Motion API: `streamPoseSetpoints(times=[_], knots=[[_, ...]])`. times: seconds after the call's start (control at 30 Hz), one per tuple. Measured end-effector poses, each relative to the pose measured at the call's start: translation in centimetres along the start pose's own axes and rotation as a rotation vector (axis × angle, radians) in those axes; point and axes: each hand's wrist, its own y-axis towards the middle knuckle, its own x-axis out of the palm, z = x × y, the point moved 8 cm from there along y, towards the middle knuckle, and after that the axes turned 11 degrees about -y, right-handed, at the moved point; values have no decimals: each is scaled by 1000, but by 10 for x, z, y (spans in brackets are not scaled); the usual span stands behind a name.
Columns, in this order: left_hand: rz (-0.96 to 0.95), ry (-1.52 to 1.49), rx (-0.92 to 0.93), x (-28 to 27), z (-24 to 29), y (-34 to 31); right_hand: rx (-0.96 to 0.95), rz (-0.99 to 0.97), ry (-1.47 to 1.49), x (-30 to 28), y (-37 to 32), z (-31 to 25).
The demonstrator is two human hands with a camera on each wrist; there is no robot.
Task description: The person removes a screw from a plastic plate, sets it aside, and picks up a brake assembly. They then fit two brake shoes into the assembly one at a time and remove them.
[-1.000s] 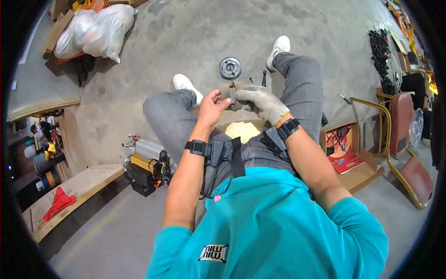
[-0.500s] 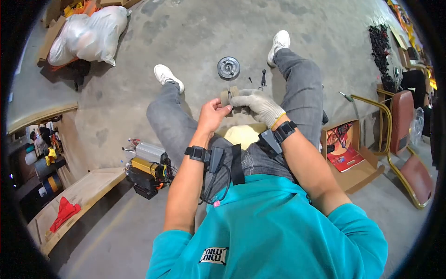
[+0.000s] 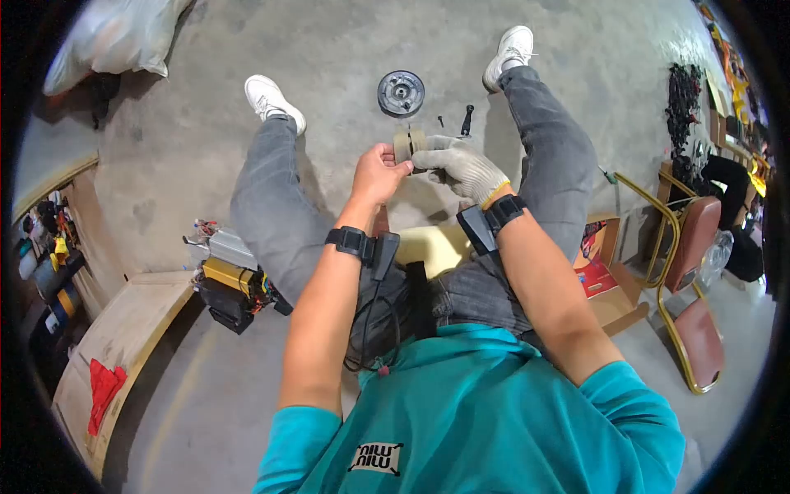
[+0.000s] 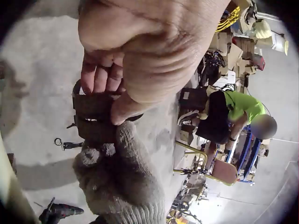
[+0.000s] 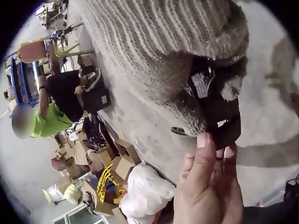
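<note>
The bare left hand pinches one side of a brownish part made of curved pieces between thumb and fingers. On its other side, the right hand, in a knitted glove, grips the same part. A dark gap shows between two sections of the part in the left wrist view. In the right wrist view the glove covers much of the part, and the left thumb touches its edge. Beyond the hands, a round dark metal drum lies on the floor.
A small screw and a black handled piece lie near the drum. The person's legs spread to both sides. A pale yellow object sits between the thighs. Left are a machine and wooden bench; right, a cardboard box and chair.
The head view has shifted, and the left-side foot has moved outward. Both hands still hold the brownish part, which has turned slightly and moved a little away from the body.
</note>
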Motion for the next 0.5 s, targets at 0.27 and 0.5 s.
streamPoseSetpoints(times=[0.27,0.5], knots=[[57,-18,-106,6,-7,57,100,22,-21,-33,78,18],[54,-35,-158,10,-37,111,141,-15,-5,-61,134,40]])
